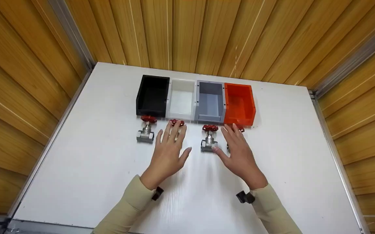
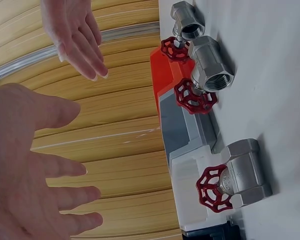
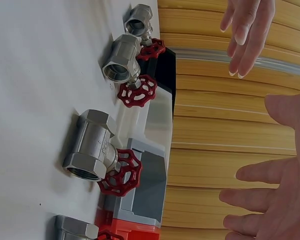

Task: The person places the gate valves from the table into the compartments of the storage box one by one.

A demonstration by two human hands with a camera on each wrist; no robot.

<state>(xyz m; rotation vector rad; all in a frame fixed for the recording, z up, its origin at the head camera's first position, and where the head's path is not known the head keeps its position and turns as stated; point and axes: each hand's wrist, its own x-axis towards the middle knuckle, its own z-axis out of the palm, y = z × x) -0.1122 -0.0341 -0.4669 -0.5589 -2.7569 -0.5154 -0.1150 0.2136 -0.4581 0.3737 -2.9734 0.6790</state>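
valves (image 1: 209,143) lined up before bins (image 1: 212,104), four of each

left hand (image 1: 166,156) and right hand (image 1: 240,157) grasp nothing, fingers extended. the head view has them covering parts of three valves; only the wrist views show the gap between hands and valves, plus threaded holes (image 2: 218,82) in the valve ends. on the white table (image 1: 86,156), each valve points its red wheel (image 1: 210,128) toward the bins, its long pipe axis running sideways along the row.
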